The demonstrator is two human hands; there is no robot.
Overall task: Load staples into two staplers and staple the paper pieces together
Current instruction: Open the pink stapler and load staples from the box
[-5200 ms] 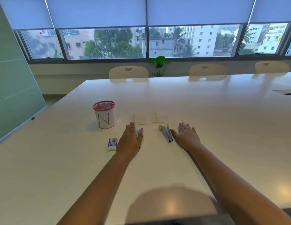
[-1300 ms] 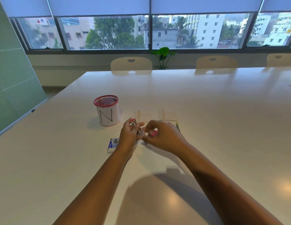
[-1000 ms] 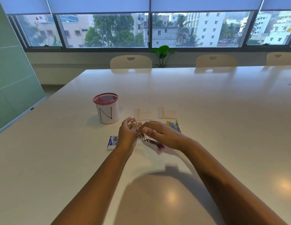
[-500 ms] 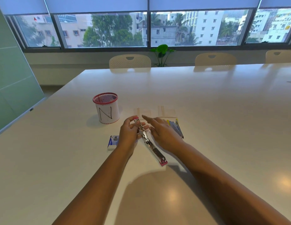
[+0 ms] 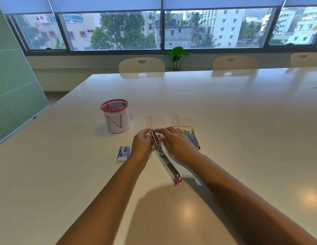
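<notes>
A: Head view, surface?
B: White table (image 5: 225, 106); pink stapler (image 5: 163, 156) lies swung fully open. My left hand (image 5: 142, 145) pinches its far end; my right hand (image 5: 177, 145) rests alongside, fingers straight.
A: Room?
B: Chairs (image 5: 141, 65) opposite, windows (image 5: 108, 30) beyond.

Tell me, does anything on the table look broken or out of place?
Nothing looks damaged. The pink stapler lies swung fully open between both hands, which fits loading it. The staple box and yellow stapler lie undisturbed.

head camera looks forward and down over table (image 5: 225, 106).
</notes>
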